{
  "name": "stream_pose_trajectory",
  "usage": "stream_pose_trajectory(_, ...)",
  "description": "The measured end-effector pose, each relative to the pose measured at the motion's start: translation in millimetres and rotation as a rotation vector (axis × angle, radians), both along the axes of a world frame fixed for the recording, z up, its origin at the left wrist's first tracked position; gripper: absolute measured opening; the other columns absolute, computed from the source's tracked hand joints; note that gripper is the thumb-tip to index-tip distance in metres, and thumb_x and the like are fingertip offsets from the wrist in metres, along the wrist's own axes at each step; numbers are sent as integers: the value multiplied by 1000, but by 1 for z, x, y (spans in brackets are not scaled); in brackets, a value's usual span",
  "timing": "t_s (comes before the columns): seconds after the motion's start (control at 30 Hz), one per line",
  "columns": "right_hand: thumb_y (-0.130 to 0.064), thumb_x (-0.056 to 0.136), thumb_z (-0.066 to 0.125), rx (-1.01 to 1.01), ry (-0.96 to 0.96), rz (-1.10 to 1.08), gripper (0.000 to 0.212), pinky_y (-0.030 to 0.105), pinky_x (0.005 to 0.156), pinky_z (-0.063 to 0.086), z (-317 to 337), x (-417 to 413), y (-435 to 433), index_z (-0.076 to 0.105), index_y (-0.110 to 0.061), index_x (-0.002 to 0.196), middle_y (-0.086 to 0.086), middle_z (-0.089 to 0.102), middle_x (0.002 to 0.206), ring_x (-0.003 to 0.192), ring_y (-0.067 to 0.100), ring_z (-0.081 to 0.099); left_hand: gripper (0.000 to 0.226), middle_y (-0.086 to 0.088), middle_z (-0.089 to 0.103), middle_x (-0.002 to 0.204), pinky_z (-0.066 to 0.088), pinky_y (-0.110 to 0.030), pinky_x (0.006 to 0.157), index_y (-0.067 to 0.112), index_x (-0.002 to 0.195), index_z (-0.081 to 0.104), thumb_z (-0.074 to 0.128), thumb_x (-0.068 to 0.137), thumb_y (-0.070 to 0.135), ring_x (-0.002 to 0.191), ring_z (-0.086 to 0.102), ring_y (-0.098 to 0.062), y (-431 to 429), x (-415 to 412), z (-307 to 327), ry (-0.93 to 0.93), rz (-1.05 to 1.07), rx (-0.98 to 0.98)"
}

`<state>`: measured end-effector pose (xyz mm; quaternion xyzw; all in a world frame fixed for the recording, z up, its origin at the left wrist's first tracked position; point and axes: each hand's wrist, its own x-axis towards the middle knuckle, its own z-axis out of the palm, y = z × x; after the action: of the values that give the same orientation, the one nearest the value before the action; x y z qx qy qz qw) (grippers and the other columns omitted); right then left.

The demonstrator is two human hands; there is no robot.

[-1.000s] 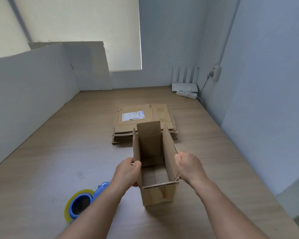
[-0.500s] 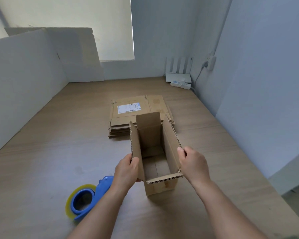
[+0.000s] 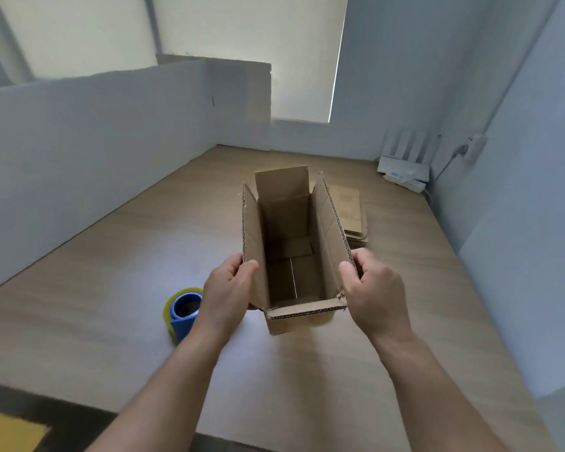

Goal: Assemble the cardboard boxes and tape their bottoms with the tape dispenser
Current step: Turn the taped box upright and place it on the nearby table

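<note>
An opened cardboard box [image 3: 294, 249] stands upright in the middle of the wooden table [image 3: 111, 288], its top flaps raised and its inside bottom flaps visible. My left hand [image 3: 230, 287] grips the box's left flap with the thumb inside. My right hand [image 3: 372, 291] grips the right flap the same way. A blue tape dispenser [image 3: 183, 313] with a yellowish roll lies on the table just left of my left wrist. A stack of flat cardboard boxes [image 3: 351, 213] lies behind the box, mostly hidden by it.
White partition boards [image 3: 95, 141] line the table's left side and back. A white router and power strip [image 3: 403, 172] sit at the back right corner by the wall. The table's front edge is near the bottom, with a yellow patch [image 3: 10, 433] on the floor at lower left.
The view has shifted and tilted down. The box is held closer and higher, now covering most of the flat stack. Both hands keep their grip on the side flaps.
</note>
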<state>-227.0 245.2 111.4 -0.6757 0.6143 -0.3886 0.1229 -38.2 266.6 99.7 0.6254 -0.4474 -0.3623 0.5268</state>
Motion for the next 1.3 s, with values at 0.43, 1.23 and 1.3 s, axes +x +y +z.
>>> stream_pose_trajectory(0.43, -19, 88, 55, 67, -141, 578, 5, 33, 63, 40, -18, 100, 57, 56, -18, 84, -2, 55, 63, 65, 24, 51, 24, -15, 59, 79, 44, -36, 70, 18, 77, 58, 47, 96, 28, 77, 53, -19, 157, 61, -1, -192, 574, 6)
stream_pose_trajectory(1.23, -33, 95, 51, 264, 224, 1257, 22, 17, 53, 32, -52, 351, 189, 63, -21, 107, -12, 50, 70, 69, 12, 47, 37, -4, 31, 55, 19, -37, 54, 11, 63, 29, 46, 95, 18, 56, 29, -25, 363, 230, -57, -276, 1223, 346)
stream_pose_trajectory(1.3, -34, 96, 49, 286, 290, 1293, 25, 16, 53, 31, -56, 385, 202, 61, -22, 114, -9, 55, 80, 71, 11, 50, 37, -4, 31, 55, 19, -38, 54, 11, 63, 28, 45, 95, 17, 56, 28, -25, 376, 258, -67, -245, 1249, 373)
